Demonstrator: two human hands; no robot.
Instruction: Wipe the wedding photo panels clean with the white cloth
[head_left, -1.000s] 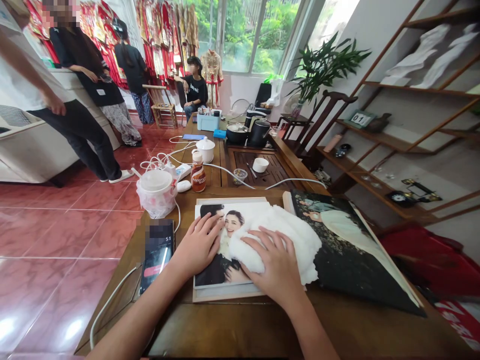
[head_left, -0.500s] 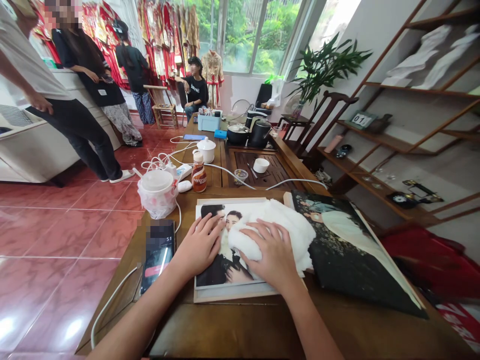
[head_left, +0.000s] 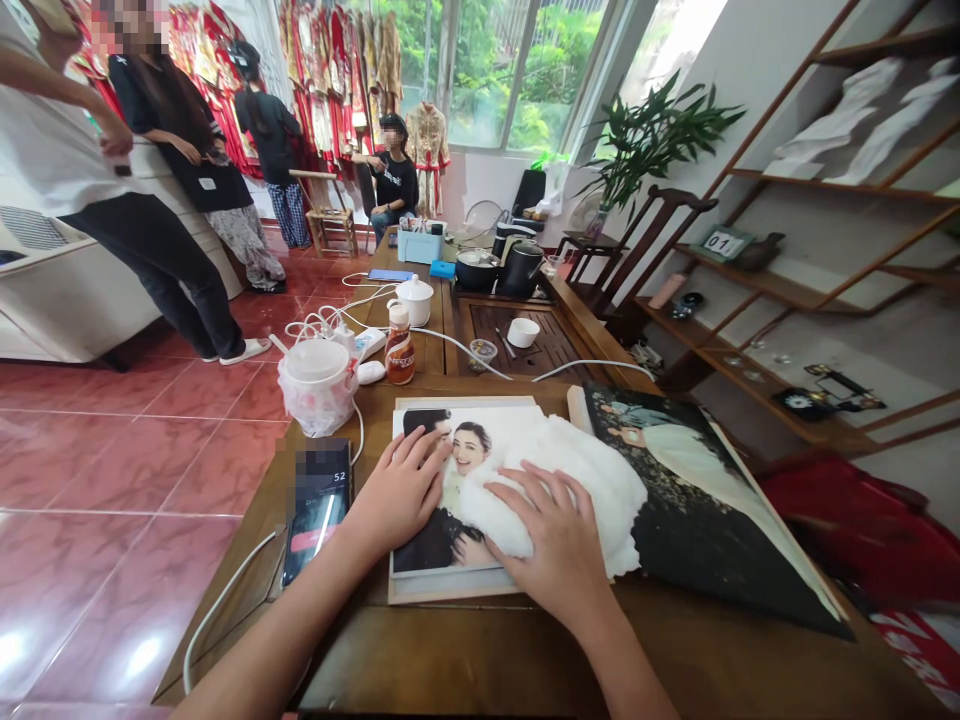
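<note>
A framed portrait photo [head_left: 431,540] lies flat on the wooden table [head_left: 465,660] in front of me. My left hand [head_left: 397,495] rests flat on its left part, fingers spread, holding it still. My right hand [head_left: 559,545] presses down on a fluffy white cloth [head_left: 592,475] that covers the photo's right side, fingers stretched over it. A second, larger dark photo panel [head_left: 705,510] leans to the right of the cloth.
A phone [head_left: 316,505] with a white cable lies left of the frame. Behind stand a bagged white pot [head_left: 318,380], a sauce bottle [head_left: 399,350], a tea tray with kettles [head_left: 517,265]. Several people stand or sit at the far left. Shelves line the right wall.
My right hand slid the white cloth slightly left and up over the photo, then back down to the right. My left hand stayed put. The person at the left raised an arm.
</note>
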